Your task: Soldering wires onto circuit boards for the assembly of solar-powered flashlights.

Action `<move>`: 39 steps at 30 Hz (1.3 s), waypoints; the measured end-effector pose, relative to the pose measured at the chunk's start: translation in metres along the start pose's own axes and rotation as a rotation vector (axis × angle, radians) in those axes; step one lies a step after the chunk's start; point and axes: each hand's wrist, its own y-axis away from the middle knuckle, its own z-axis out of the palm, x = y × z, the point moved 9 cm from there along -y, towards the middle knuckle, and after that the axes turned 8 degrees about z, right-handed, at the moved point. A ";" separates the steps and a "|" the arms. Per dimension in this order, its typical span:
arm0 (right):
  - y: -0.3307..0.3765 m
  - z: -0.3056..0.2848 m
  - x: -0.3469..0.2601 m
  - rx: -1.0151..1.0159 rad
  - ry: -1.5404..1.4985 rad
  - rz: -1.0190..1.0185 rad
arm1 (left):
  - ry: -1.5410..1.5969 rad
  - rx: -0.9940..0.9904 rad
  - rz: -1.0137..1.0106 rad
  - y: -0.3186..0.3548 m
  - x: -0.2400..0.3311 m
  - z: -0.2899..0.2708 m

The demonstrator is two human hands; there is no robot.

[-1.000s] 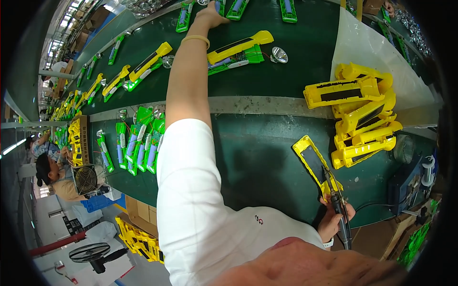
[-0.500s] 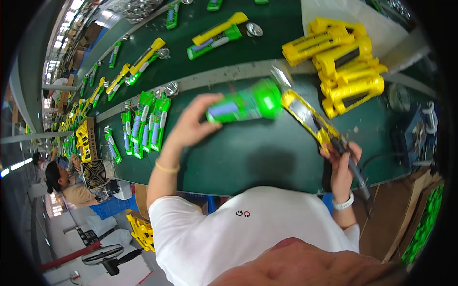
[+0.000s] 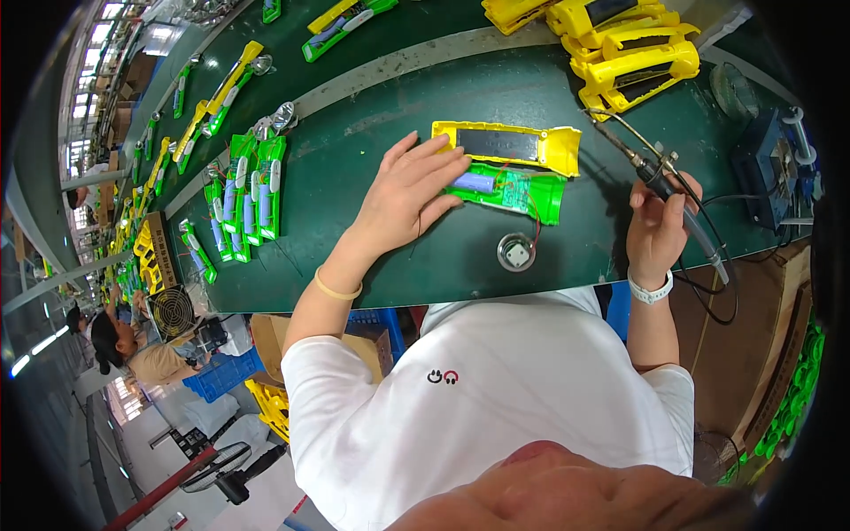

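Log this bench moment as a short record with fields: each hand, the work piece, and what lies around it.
Left hand: left hand flat on the green tray with battery cell
Right hand: right hand holds a soldering iron, tip raised off the piece
Work piece: yellow casing half lies touching the tray's far side
Near edge: round silver part, wired to the tray
Far right: stack of yellow casings
Surface: green bench

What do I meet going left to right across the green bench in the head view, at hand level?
Row of green housings → left hand → green battery assembly → soldering iron in the right hand → blue soldering station.
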 end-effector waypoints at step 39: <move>0.026 0.034 0.022 -0.179 0.193 0.188 | 0.279 0.029 -0.180 -0.046 0.012 0.010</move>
